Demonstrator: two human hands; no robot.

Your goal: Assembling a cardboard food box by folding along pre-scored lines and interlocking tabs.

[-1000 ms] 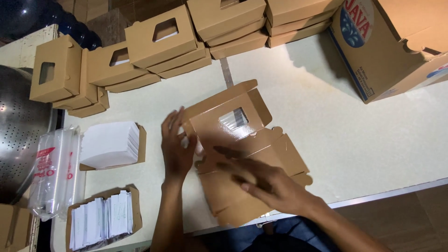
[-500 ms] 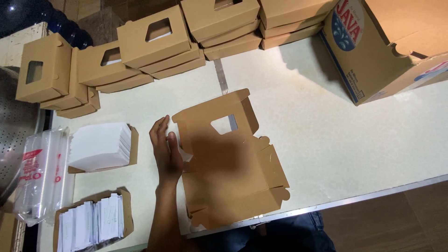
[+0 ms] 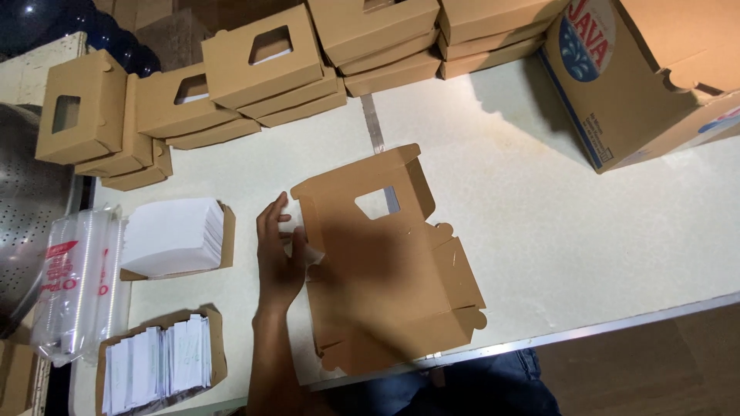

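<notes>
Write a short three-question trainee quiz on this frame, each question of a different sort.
1. True or false: the flat brown cardboard box blank with a window cutout lies unfolded on the cream table.
2. Which hand touches its edge? A) left hand B) right hand
3. Fill in: the tray beside that hand holds a stack of white ____.

Key: 1 true; 2 A; 3 paper sheets.
</notes>
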